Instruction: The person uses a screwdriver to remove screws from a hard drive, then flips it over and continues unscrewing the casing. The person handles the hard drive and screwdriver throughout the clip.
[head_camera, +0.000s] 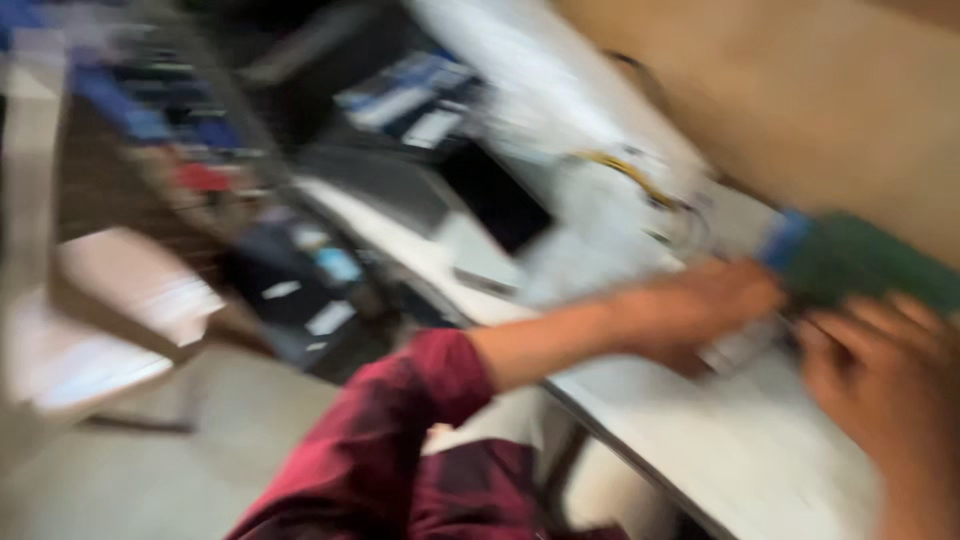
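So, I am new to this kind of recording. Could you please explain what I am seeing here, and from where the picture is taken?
The one picture comes from a camera worn on a person's head, looking down; it is blurred by motion. No machine appears, only two bare hands. The left hand, on an arm with a dark red sleeve, reaches over a white table. The right hand is next to it. Both meet at a green flat thing; who grips it is too blurred to tell. A dark flat panel and yellowish wires also lie there.
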